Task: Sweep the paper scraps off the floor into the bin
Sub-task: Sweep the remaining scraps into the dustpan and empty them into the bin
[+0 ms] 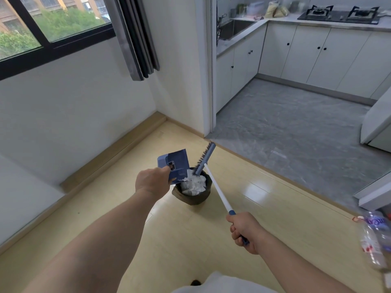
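Left hand (151, 182) out ahead, grip clamped on the near-left edge of the blue dustpan (174, 164); the fingers are hidden behind the back of the hand. The dustpan is tilted, with its lower lip over the left side of the bin (190, 199) mouth and white bits at the lip. The bin is dark and round, standing on the pale wood floor (211, 240) at centre, just beyond the left hand. Paper scraps (193, 185) are heaped inside the bin, white, filling it to about rim level. Right hand (246, 231) is nearer and to the right, grip closed round the blue end of the broom (220, 192) handle, thumb on top. The white shaft runs far-left from the hand up to the bin. The broom head (206, 156) is angled, its lower end at the bin mouth right beside the dustpan and its upper end pointing far-right. Can't tell if the head touches the scraps. A crumpled clear plastic bottle (373, 244) lies on the floor at the right edge, well apart from the bin. Far right: grey tiled kitchen floor (296, 134), white cabinets (306, 53), worktop (317, 23) with a gas hob (340, 14), and a sink (237, 28) to its left. Far left: window (53, 24) and a grey curtain (135, 37).
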